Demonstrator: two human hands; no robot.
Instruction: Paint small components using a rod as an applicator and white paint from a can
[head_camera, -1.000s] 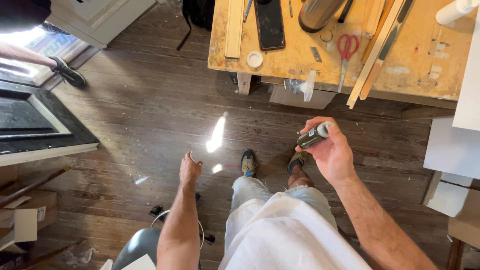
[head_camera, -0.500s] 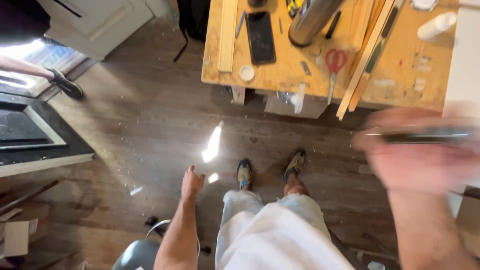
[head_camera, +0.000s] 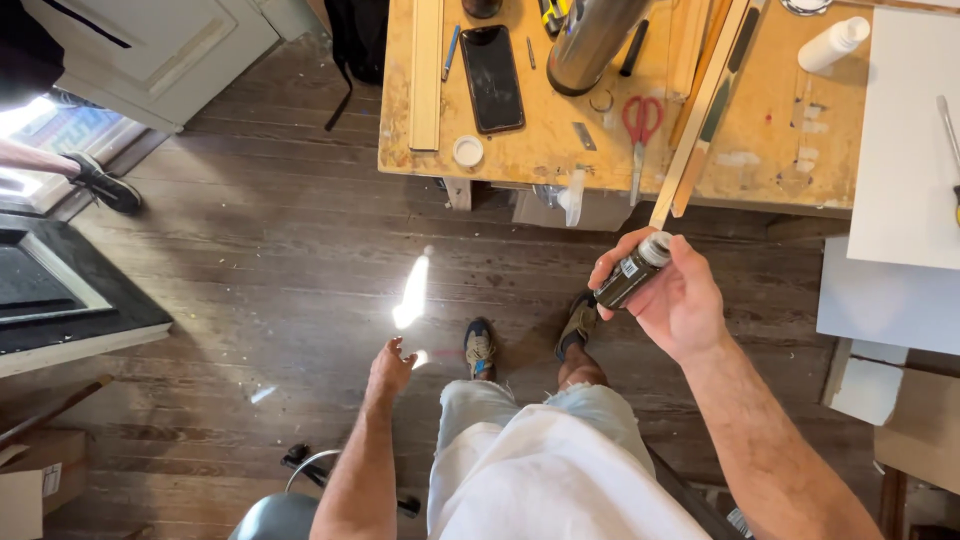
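Dark small bottle (head_camera: 632, 272) with pale cap, clamped in right hand (head_camera: 672, 298), held in air just near of wooden surface (head_camera: 780, 150). Probably light, rigid, smooth; best gripped round the body, as now. Left hand (head_camera: 388, 368) empty, fingers loose, hanging over floor (head_camera: 250, 280).

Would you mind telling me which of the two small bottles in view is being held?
The dark bottle with the pale cap, gripped in the right hand; the white bottle lies untouched on the workbench.
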